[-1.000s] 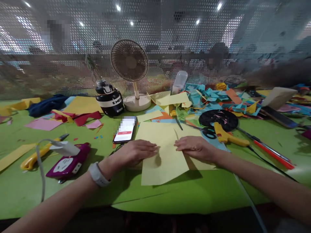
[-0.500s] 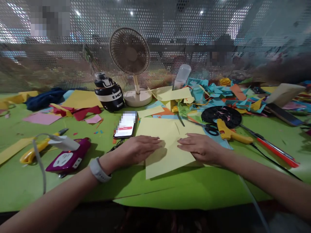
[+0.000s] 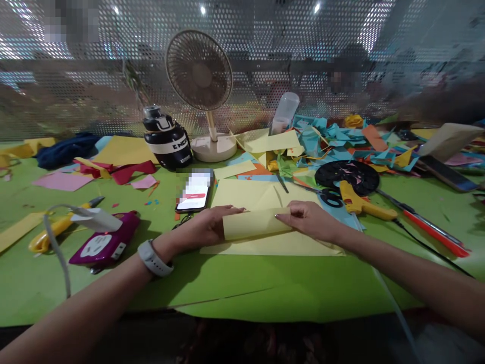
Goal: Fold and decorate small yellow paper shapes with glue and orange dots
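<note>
A pale yellow paper sheet (image 3: 257, 223), its near edge curled up and over, lies between my hands. My left hand (image 3: 208, 222) holds the curl's left end, with part of the fingers hidden behind the paper. At the right end, my right hand (image 3: 308, 218) pinches the curled edge between thumb and fingers. Beneath is another yellow sheet (image 3: 227, 248), flat on the green table. Just beyond my left hand lies a phone (image 3: 194, 194) with its screen lit. Black-handled scissors (image 3: 330, 197) rest past my right hand.
At right are a yellow glue gun (image 3: 366, 205), a black round fan (image 3: 346, 177) and a red-handled tool (image 3: 435, 232). A purple power strip (image 3: 104, 242) and a yellow cutter (image 3: 56, 232) lie left. Behind stand a black bottle (image 3: 166, 144), a desk fan (image 3: 214, 147) and paper scraps (image 3: 333, 136).
The sheet's near part, flat half a second ago, is now curled up and away from me. My hands have gone from lying flat on the paper to gripping its two ends.
</note>
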Action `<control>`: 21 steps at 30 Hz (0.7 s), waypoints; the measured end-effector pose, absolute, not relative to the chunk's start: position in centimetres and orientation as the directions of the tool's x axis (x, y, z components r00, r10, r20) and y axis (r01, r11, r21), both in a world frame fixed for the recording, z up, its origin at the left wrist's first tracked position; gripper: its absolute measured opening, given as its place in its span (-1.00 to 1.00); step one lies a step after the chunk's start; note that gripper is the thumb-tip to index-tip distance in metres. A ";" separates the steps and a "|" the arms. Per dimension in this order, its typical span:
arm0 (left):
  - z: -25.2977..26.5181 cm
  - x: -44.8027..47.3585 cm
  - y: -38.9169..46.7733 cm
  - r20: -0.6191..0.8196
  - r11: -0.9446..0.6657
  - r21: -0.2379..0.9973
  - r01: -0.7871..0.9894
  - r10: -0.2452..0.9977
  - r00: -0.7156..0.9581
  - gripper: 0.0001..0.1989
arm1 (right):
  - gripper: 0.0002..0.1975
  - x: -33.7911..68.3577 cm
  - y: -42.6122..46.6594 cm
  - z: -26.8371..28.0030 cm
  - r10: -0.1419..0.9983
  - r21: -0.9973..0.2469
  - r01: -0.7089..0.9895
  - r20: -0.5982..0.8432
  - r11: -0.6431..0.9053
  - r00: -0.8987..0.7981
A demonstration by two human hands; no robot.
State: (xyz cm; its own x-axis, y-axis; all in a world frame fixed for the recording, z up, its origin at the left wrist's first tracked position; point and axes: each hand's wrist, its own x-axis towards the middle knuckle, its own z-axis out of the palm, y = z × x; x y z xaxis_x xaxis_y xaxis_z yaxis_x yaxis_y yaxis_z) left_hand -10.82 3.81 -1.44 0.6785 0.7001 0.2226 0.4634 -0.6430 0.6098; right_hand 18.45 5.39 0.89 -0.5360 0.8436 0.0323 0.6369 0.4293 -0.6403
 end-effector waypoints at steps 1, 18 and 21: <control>-1.6 -10.9 3.9 0.216 -0.618 0.650 0.443 0.709 0.672 -0.47 | -0.53 18.3 5.6 0.8 0.851 -0.627 0.655 0.025 0.422 -0.524; -1.0 -3.3 -4.0 0.169 -0.730 0.150 0.666 0.683 0.711 0.04 | -0.59 17.2 5.8 -0.1 0.871 -0.464 0.751 0.111 0.471 -0.478; -2.0 -3.3 -3.4 0.156 -0.727 0.142 0.671 0.686 0.710 0.05 | -0.59 17.2 5.9 -0.2 0.880 -0.462 0.762 0.102 0.454 -0.463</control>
State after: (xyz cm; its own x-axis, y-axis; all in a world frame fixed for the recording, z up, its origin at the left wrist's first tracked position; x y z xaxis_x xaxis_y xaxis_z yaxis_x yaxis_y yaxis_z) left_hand -3.29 -3.39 -1.95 0.7104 0.6863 0.1558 0.6714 -0.7273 0.1422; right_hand 17.18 5.88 -0.16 -0.4632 0.8804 0.1017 0.7616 0.4541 -0.4623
